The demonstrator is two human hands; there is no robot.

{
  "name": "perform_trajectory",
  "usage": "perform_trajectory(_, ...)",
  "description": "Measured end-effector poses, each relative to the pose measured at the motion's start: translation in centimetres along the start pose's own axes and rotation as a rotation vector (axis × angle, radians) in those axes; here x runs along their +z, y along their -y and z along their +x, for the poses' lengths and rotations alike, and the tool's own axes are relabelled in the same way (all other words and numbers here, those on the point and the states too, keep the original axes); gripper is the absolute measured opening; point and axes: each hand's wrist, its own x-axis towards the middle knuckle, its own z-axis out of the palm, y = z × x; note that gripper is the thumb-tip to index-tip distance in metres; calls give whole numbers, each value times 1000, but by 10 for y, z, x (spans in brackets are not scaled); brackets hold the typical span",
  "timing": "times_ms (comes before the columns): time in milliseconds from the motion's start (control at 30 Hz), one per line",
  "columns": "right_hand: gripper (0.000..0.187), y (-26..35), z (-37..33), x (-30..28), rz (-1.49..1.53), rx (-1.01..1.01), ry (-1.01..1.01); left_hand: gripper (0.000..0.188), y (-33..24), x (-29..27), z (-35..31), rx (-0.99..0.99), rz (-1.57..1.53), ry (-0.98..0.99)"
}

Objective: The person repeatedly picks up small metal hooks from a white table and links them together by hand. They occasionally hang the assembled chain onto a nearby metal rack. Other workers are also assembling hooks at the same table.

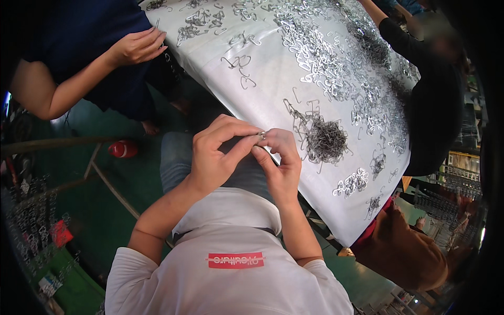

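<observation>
Pale shirt (236, 294) nearest the camera, white-covered table (270, 105) beyond.
Just off the table's near edge, left hand (218, 152) and right hand (282, 160) together pinch one small metal piece (262, 135); its exact shape is unclear. On the table, a dark heap of wire hooks (326, 140) lies inside that edge, brighter hooks (317, 60) spread toward the far side. The step in hand looks like fingertip work on the piece; the next move seems to call for a steady hold from both sides.

1 L hand (218, 149), 1 R hand (283, 163), 1+ metal pc (261, 135), 1 tbl (336, 215), min 3 co-wkrs (438, 113), hooks (328, 139) uncountable
</observation>
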Motion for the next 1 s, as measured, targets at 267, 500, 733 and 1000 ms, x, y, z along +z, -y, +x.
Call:
perform_trajectory(267,21,-57,99,-53,-746,251,-26,17,5,-8,-3,31,52,-19)
perform_trajectory(500,22,-100,138,-52,-1173,250,118,18,8,-5,-7,61,60,-15)
perform_trajectory(733,16,-36,87,-58,32,413,139,19,7,2,-5,57,75,0)
perform_trajectory(1000,5,31,15,-26,559,335,81,17,7,13,-6,59,47,-54)
